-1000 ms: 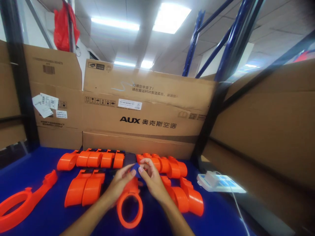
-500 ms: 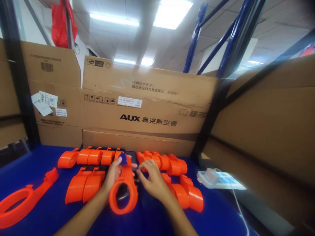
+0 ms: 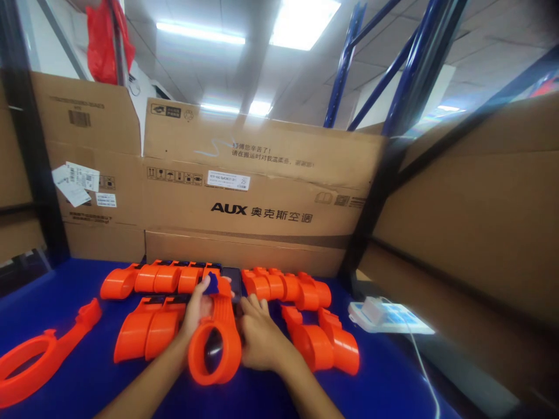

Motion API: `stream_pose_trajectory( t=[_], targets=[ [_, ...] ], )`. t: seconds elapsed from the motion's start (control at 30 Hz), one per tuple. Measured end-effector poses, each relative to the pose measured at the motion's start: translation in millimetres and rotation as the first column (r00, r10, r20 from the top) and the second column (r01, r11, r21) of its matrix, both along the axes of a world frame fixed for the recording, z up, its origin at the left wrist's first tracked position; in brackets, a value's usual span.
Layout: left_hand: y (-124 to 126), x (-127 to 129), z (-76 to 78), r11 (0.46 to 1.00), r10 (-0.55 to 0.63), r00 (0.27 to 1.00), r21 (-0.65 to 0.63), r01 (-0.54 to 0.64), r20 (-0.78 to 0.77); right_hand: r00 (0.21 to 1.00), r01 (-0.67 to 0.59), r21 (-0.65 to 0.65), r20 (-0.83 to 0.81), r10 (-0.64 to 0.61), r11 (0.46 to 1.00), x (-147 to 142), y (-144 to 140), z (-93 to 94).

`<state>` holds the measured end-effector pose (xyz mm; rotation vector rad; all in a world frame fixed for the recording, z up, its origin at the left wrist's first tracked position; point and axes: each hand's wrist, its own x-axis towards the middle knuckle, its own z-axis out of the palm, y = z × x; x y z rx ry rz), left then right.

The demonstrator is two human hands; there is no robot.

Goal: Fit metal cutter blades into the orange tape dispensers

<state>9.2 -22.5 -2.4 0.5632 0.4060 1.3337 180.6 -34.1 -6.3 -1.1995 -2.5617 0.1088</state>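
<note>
My left hand (image 3: pixel 195 311) is closed around the upper part of an orange plastic ring with a handle (image 3: pixel 231 340), its round opening facing me. A dark blue piece (image 3: pixel 212 284) shows at the top of this handle, beside my left thumb. My right hand (image 3: pixel 261 336) is just right of the ring, fingers curled in against its side; whatever they grip is hidden. Rows of similar orange rings stand on both sides: left ones (image 3: pixel 166 330) with dark pieces on their tops, right ones (image 3: pixel 317 346) plain orange where visible. Behind my hands lies a dark flat object (image 3: pixel 232 281).
A larger orange ring with a long arm (image 3: pixel 48 361) lies at the left on the blue table surface (image 3: pixel 271 396). On the right sits a white power strip (image 3: pixel 393 319) with a plug and cable. Cardboard (image 3: pixel 262 192) walls the back; dark rack posts (image 3: pixel 371 215) flank it.
My right hand has come down and closer to the ring, its fingers curling in from a more spread pose. The held ring has shifted slightly left and turned a little.
</note>
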Motion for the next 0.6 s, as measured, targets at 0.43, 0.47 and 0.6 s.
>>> stream_pose_trajectory(
  t=[0.43, 0.47, 0.6],
  targets=[
    [3, 10, -13.4, 0.992, -0.086, 0.995, 0.087, 0.09, -0.057, 0.614, 0.387, -0.02, -0.74, -0.274, 0.922, 16, 25, 0.8],
    [2, 12, -13.2, 0.99, -0.086, 0.993, 0.103, 0.094, -0.08, 0.575, 0.356, -0.062, -0.772, -0.271, 0.932, 16, 25, 0.5],
    [-3, 17, -11.2, 0.987, -0.009, 0.995, 0.16, 0.026, -0.104, 0.449, 0.098, -0.187, -0.868, -0.211, 0.978, 9, 21, 4.1]
  ],
)
